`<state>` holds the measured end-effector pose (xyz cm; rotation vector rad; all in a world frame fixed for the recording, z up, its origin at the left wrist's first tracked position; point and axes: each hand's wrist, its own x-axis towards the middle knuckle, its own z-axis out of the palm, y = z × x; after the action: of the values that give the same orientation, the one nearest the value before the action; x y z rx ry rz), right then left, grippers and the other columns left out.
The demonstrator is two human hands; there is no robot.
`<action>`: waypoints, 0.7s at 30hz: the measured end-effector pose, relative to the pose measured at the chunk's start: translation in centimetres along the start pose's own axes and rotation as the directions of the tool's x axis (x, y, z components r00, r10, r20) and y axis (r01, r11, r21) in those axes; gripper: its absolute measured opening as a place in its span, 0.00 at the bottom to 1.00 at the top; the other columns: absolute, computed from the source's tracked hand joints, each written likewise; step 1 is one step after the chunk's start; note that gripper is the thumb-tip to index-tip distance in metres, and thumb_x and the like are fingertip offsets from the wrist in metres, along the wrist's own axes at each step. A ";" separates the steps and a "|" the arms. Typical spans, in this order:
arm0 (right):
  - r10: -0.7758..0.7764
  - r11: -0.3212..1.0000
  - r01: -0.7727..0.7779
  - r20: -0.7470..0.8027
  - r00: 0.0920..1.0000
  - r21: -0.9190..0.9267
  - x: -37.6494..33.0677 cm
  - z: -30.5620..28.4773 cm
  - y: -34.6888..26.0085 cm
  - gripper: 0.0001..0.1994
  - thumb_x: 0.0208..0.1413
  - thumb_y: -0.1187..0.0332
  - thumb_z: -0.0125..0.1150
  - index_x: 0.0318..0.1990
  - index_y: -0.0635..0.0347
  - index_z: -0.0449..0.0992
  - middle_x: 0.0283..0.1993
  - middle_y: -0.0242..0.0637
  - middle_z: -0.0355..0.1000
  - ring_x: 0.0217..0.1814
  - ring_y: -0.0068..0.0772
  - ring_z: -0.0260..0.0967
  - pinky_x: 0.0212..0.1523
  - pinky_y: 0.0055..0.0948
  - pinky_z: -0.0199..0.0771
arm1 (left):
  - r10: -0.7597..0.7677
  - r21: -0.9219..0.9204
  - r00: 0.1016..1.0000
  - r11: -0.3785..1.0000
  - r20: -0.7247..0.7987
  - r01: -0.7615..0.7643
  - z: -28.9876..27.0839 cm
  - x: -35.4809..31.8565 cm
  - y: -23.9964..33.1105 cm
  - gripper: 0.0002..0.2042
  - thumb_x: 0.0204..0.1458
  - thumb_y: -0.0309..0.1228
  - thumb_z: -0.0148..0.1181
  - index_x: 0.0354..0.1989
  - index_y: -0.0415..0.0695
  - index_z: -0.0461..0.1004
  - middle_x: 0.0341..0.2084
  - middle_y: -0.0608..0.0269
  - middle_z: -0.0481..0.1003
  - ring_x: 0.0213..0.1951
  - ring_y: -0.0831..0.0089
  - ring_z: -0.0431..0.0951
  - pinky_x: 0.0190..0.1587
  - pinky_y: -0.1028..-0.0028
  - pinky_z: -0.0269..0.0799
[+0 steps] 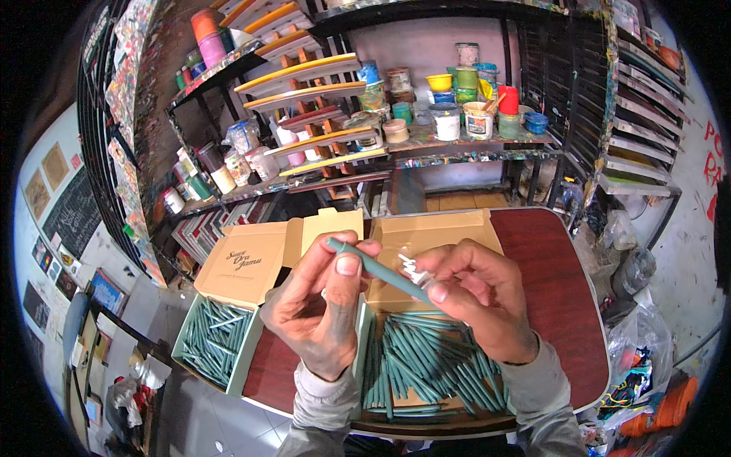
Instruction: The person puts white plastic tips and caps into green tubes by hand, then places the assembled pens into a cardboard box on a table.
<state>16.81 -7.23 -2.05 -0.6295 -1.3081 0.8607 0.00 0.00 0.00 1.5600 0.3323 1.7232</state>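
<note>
A slim teal pen-like tube (pixel 384 272) slants between my hands above the table. Near its upper left end, my left hand (pixel 316 308) pinches it between thumb and fingers. At the lower right end, the thumb and fingers of my right hand (pixel 491 305) close on it. Several small white pieces (pixel 413 268) stick out from among my right fingers; their exact kind is unclear. Below my hands, many similar teal tubes (pixel 426 358) fill an open cardboard box, partly hidden by my arms. More teal tubes (pixel 217 339) lie in a second box at the left.
Both boxes' brown lids (pixel 244 255) stand folded back on a dark red table (pixel 552 305). Behind it, a shelf holds paint tubs (pixel 445 122) and several jars. A slatted rack (pixel 647 114) and plastic bags (pixel 647 350) are at the right.
</note>
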 end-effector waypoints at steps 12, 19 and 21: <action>-0.005 0.995 0.005 -0.001 1.000 -0.101 -0.5 1.5 -1.8 0.07 0.65 0.75 0.56 0.48 0.67 0.71 0.52 0.42 0.68 0.49 0.24 0.69 0.49 0.28 0.72 | -0.109 -0.051 0.990 0.992 0.092 0.114 0.2 0.3 -0.6 0.14 0.61 0.28 0.62 0.51 0.32 0.77 0.39 0.46 0.82 0.31 0.75 0.82 0.29 0.79 0.74; -0.059 0.993 0.063 0.043 0.997 -0.103 -0.1 1.2 -1.0 0.06 0.66 0.75 0.56 0.46 0.67 0.70 0.46 0.37 0.66 0.47 0.23 0.67 0.50 0.26 0.69 | -0.130 -0.026 0.981 0.991 0.144 0.135 0.2 0.4 -0.2 0.14 0.63 0.30 0.59 0.51 0.32 0.78 0.39 0.47 0.83 0.33 0.75 0.82 0.29 0.80 0.75; -0.042 0.993 0.046 0.038 0.998 -0.111 -0.1 1.2 -1.0 0.06 0.65 0.75 0.56 0.46 0.67 0.70 0.45 0.36 0.67 0.47 0.23 0.67 0.50 0.26 0.69 | -0.152 -0.033 0.977 0.987 0.151 0.158 0.1 0.5 -0.1 0.14 0.63 0.31 0.59 0.51 0.32 0.78 0.39 0.48 0.83 0.33 0.76 0.82 0.28 0.80 0.75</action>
<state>15.82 -7.94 -1.03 -0.6736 -1.4048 0.7699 0.15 0.34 0.29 1.5763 0.3287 1.4765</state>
